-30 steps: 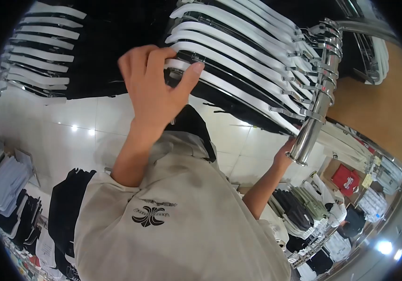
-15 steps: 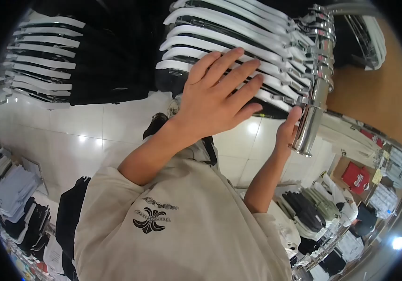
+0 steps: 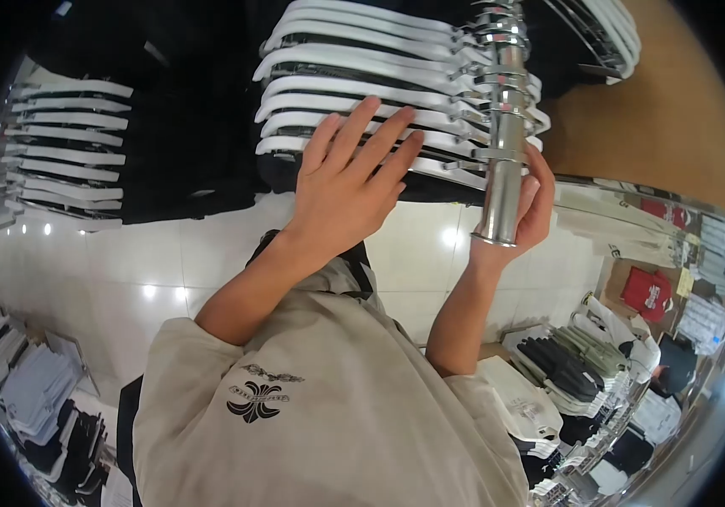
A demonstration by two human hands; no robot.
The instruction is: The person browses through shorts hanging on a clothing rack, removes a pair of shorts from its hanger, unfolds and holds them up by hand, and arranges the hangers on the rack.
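My left hand (image 3: 350, 182) lies over the front few white hangers (image 3: 341, 84), its fingers spread across their arms. Black garments (image 3: 278, 171) hang from these hangers. A chrome rail (image 3: 506, 190) carries the hangers' metal hooks, and its flanged end points towards me. Partly behind that rail end, my right hand (image 3: 536, 207) curls round its right side. One of its fingers reaches up to the frontmost hook (image 3: 497, 155). The rail hides part of this hand, and whether it also presses on the hook is unclear.
At the left hangs another row of white hangers (image 3: 66, 152) with black garments. A brown panel (image 3: 624, 127) stands at right. Folded clothes (image 3: 561, 367) and a red garment (image 3: 645, 291) are displayed lower right; more clothes (image 3: 37, 393) are lower left. Pale tiles (image 3: 413, 262) cover the floor.
The view has shifted, so rail and hangers sit further left. My right hand has moved up along the rail, its finger now at the front hook. My left hand stays spread on the hangers.
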